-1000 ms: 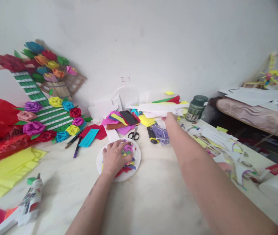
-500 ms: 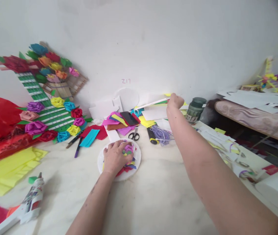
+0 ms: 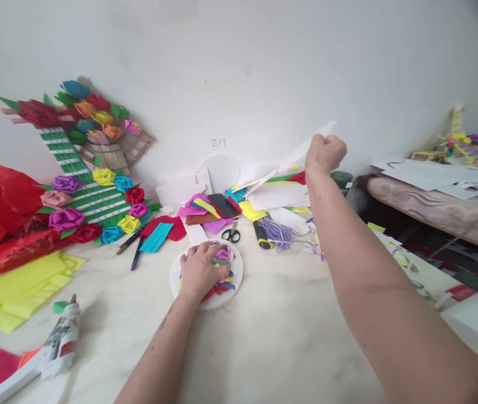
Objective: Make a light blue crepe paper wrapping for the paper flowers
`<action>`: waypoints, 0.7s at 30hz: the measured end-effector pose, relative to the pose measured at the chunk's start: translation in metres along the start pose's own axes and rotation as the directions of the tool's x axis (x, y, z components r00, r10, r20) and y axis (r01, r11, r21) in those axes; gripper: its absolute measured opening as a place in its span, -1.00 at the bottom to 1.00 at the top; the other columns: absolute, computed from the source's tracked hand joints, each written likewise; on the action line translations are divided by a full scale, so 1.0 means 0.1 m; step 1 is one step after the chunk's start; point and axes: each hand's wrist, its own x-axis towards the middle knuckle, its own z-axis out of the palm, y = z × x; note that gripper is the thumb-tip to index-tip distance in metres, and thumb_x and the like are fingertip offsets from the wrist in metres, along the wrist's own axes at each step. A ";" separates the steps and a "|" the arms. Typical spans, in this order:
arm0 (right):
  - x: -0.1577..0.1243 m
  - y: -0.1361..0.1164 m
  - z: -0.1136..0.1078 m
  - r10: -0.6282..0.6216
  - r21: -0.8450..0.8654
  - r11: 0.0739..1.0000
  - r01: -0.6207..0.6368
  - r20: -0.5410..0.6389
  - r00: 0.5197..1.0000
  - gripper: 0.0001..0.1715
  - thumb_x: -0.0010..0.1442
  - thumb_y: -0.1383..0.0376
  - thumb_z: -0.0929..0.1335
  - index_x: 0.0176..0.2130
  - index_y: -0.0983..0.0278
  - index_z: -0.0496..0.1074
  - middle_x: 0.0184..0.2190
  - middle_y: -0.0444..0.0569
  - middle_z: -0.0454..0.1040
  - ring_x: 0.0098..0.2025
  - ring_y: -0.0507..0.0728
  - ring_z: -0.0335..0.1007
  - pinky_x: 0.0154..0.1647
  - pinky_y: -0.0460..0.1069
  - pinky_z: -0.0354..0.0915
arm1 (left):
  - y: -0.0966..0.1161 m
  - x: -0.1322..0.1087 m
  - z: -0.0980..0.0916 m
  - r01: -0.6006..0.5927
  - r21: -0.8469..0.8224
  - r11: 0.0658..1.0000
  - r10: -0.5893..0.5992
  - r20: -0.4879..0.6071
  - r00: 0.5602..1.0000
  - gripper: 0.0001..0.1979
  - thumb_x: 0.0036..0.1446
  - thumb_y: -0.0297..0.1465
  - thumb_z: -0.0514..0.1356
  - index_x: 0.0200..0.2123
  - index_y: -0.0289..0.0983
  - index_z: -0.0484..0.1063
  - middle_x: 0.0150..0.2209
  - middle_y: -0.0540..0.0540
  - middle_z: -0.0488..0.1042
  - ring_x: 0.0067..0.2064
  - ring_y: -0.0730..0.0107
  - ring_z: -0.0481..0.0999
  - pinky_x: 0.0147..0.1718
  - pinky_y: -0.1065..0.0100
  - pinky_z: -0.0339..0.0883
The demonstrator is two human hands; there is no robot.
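My left hand [image 3: 201,269] lies with its fingers spread on a round white plate [image 3: 176,280]. Colourful paper scraps [image 3: 224,280] fill the plate's middle and show beside my fingers. My right hand [image 3: 325,154] is raised near the wall, its fingers closed on a folded white paper sheet [image 3: 301,154]. The sheet slants down leftward over a pile of white and coloured papers [image 3: 278,195]. Black-handled scissors [image 3: 231,234] and a bundle of purple yarn [image 3: 276,233] rest beyond the plate.
Paper flowers [image 3: 104,177] on a green-and-white woven frame lean on the wall at left. A white glue gun [image 3: 59,342], yellow crepe paper [image 3: 19,292] and a red plastic bag [image 3: 7,224] lie nearer. Behind my right forearm stands a dark green jar [image 3: 342,179].
My right hand has risen and moved right, lifting the white paper sheet off the pile. My left hand has stayed on the plate.
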 end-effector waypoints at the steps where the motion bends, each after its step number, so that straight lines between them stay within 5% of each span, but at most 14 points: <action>1: 0.00 -0.05 -0.05 0.057 -0.029 0.998 -0.059 -0.071 0.996 -0.77 0.08 0.32 0.16 -0.58 0.28 0.16 -0.61 -0.15 0.11 -0.52 -0.01 0.01 -0.46 -0.05 0.00 | 0.00 0.00 0.00 0.001 -0.001 1.000 -0.001 0.001 1.000 -0.54 -0.07 -0.08 0.13 -0.03 0.09 0.31 0.06 0.03 0.28 0.03 0.07 0.21 -0.04 0.05 0.07; 5: 0.03 -0.19 -0.23 0.083 -0.078 0.992 -0.099 -0.187 0.979 -0.81 0.00 0.35 0.20 -0.61 0.28 0.14 -0.62 -0.19 0.05 -0.51 -0.03 -0.10 -0.45 -0.05 -0.04 | 0.00 0.00 0.01 -0.010 0.002 1.000 0.010 -0.012 1.000 -0.54 -0.07 -0.09 0.13 -0.03 0.08 0.31 0.06 0.03 0.29 0.04 0.07 0.21 -0.04 0.03 0.07; 18: 0.08 -0.27 -0.40 0.054 0.117 0.993 -0.031 -0.204 0.977 -0.71 0.00 0.33 0.20 -0.63 0.23 -0.05 -0.58 -0.20 -0.19 -0.53 -0.06 -0.25 -0.53 -0.09 -0.12 | 0.01 -0.01 -0.01 0.003 0.019 1.000 -0.003 0.001 1.000 -0.53 -0.06 -0.12 0.14 -0.01 0.05 0.31 0.07 0.02 0.29 0.03 0.08 0.22 -0.03 0.04 0.07; 21: 0.05 -0.26 -0.32 0.062 0.258 0.965 -0.038 -0.087 0.994 -0.77 0.03 0.34 0.16 -0.60 0.23 0.00 -0.58 -0.19 -0.15 -0.54 -0.07 -0.15 -0.54 -0.11 -0.05 | 0.03 -0.01 -0.03 0.013 0.005 1.000 -0.013 0.012 1.000 -0.54 -0.06 -0.12 0.14 -0.02 0.07 0.31 0.07 0.02 0.28 0.04 0.08 0.21 -0.03 0.05 0.06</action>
